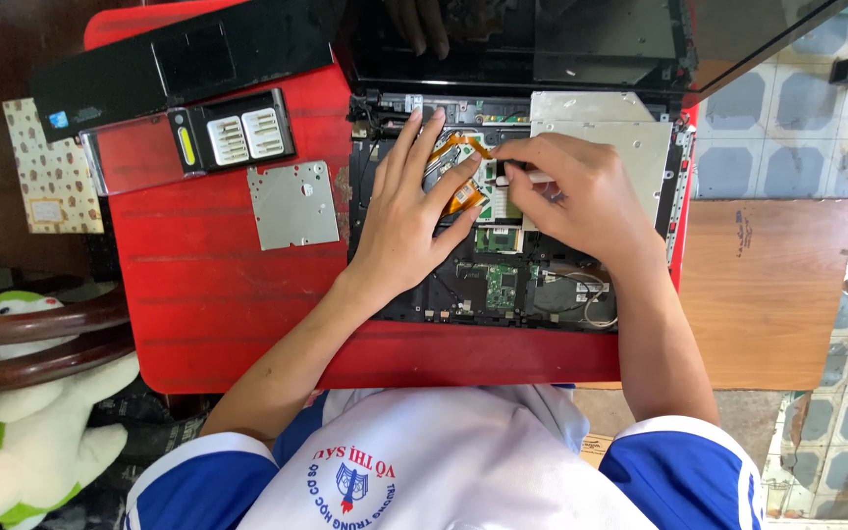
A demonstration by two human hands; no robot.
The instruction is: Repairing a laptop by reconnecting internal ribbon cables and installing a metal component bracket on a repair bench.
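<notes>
Hands at work inside an opened laptop chassis (503,285), which sits at the right edge of a red table (218,285), its keyboard deck removed and the boards exposed. Left hand (406,221) lies palm down over the left half of the chassis, fingers extended and slightly spread, thumb angled toward the centre; it presses flat on the parts beneath and grips nothing that can be seen. An orange flex cable (463,169) runs under and beside the left fingers, one end showing above the fingertips, another part beside the thumb. Right hand (571,191) is curled, fingertips pinched together near the cable's upper end, over the middle of the chassis; a thin pale object shows between the fingers, but what it is cannot be told. The two hands are just beside each other, nearly touching at the cable. A silver drive cover (606,128) occupies the far right corner of the chassis. A green circuit board (501,285) lies near the chassis's near edge.

On the table's left part: a grey metal plate (293,204) near the middle, a black battery pack (233,135) beyond it, a black palm-rest panel (174,61) at the far edge. Another person's fingers (422,25) rest on the laptop's screen at the far side.
</notes>
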